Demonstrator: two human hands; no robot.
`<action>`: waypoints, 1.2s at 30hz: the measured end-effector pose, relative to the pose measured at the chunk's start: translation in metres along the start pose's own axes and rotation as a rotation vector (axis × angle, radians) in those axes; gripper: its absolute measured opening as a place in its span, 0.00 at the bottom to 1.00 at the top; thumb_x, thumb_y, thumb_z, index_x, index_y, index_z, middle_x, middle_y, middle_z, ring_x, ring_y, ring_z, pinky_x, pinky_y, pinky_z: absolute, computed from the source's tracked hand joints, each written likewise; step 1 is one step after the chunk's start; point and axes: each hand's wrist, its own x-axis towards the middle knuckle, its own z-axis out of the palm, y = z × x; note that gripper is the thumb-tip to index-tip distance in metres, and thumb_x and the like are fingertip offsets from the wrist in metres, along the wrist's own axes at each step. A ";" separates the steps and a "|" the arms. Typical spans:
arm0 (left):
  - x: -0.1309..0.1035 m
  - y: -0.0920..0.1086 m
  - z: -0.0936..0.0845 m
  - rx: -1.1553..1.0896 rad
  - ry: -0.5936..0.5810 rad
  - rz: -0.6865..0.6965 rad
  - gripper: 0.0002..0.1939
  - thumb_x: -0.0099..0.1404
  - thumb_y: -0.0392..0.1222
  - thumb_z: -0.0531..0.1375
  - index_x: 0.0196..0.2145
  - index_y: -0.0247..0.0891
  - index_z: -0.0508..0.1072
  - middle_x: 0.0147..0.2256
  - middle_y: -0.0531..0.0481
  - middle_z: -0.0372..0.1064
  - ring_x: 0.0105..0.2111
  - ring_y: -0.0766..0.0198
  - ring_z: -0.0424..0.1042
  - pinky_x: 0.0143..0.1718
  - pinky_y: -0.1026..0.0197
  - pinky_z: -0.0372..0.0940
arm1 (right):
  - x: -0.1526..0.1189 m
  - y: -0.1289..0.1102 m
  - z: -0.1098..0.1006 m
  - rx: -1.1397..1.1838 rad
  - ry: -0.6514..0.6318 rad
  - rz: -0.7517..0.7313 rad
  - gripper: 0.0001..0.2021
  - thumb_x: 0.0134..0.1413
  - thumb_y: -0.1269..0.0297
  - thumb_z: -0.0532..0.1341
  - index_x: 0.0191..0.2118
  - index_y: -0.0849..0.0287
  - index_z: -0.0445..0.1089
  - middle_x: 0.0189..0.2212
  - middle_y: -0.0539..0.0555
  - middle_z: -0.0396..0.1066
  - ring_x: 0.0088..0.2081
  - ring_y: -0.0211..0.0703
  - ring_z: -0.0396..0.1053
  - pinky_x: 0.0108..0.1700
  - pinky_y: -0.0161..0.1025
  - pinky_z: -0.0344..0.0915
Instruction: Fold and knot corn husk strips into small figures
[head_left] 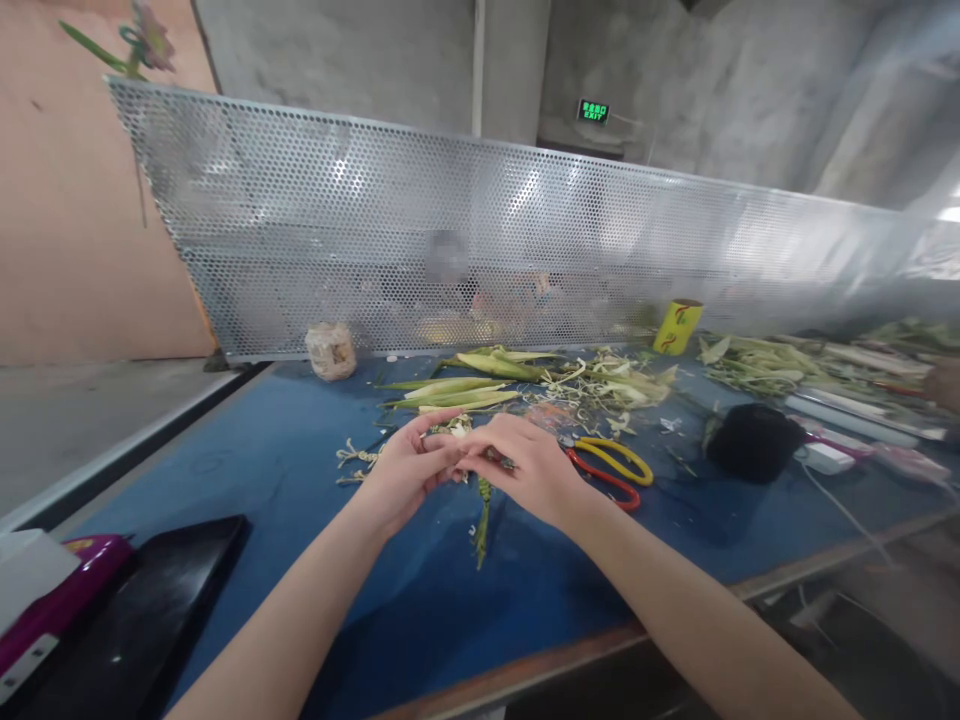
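My left hand (pixel 409 465) and my right hand (pixel 529 465) meet over the middle of the blue table, fingertips pinched together. Between them is a small piece woven from pale and green plant strips, mostly covered by my fingers. Its green braided tail (pixel 482 525) hangs down below my right hand. To the left of my left hand lie pale knotted strips (pixel 358 458). Scissors with one red and one yellow handle (pixel 619 465) rest just right of my right hand. Long green husk leaves (pixel 457 393) lie behind both hands.
Shredded strips (pixel 611 385), a yellow can (pixel 678 327) and a whitish jar (pixel 331 351) stand or lie toward the perforated metal partition (pixel 375 220). At right is a black fuzzy bundle (pixel 754 442); at left, a black tray (pixel 161 590) beside a purple device (pixel 71 595).
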 end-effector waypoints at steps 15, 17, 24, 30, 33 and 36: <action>0.003 -0.004 0.000 0.035 0.158 0.079 0.34 0.40 0.37 0.68 0.46 0.31 0.63 0.20 0.56 0.70 0.19 0.72 0.68 0.26 0.69 0.65 | 0.000 0.005 0.011 -0.046 0.065 -0.083 0.08 0.56 0.69 0.54 0.36 0.59 0.71 0.33 0.54 0.73 0.36 0.38 0.65 0.41 0.37 0.63; 0.003 -0.005 0.000 0.025 0.180 0.059 0.31 0.41 0.34 0.67 0.45 0.32 0.63 0.20 0.57 0.71 0.19 0.73 0.68 0.26 0.70 0.65 | -0.001 0.005 0.012 -0.093 0.072 -0.121 0.10 0.57 0.69 0.53 0.36 0.61 0.71 0.33 0.55 0.73 0.36 0.38 0.65 0.40 0.38 0.64; 0.003 -0.003 0.003 -0.017 0.256 0.005 0.24 0.41 0.27 0.64 0.39 0.32 0.66 0.20 0.54 0.72 0.19 0.71 0.69 0.24 0.70 0.66 | -0.002 0.001 0.016 -0.287 0.057 -0.235 0.10 0.57 0.74 0.52 0.34 0.67 0.71 0.30 0.57 0.72 0.32 0.40 0.62 0.41 0.37 0.64; 0.004 -0.005 0.001 -0.076 0.295 0.030 0.22 0.44 0.24 0.62 0.38 0.31 0.65 0.19 0.54 0.72 0.19 0.72 0.69 0.22 0.71 0.66 | -0.004 -0.001 0.022 -0.313 0.003 -0.157 0.12 0.58 0.73 0.50 0.33 0.66 0.71 0.29 0.57 0.70 0.35 0.41 0.62 0.42 0.37 0.63; 0.004 -0.007 0.002 -0.077 0.326 0.023 0.20 0.45 0.23 0.61 0.38 0.32 0.65 0.19 0.54 0.72 0.17 0.72 0.69 0.22 0.72 0.66 | -0.004 0.001 0.026 -0.232 0.050 -0.081 0.10 0.57 0.71 0.53 0.31 0.64 0.70 0.29 0.56 0.70 0.35 0.40 0.62 0.42 0.36 0.63; 0.005 -0.009 0.003 -0.079 0.351 0.007 0.18 0.47 0.24 0.62 0.37 0.32 0.65 0.20 0.53 0.72 0.17 0.72 0.69 0.22 0.71 0.67 | -0.002 0.001 0.030 -0.142 0.109 0.029 0.07 0.55 0.70 0.56 0.29 0.62 0.70 0.28 0.54 0.70 0.34 0.39 0.64 0.40 0.35 0.63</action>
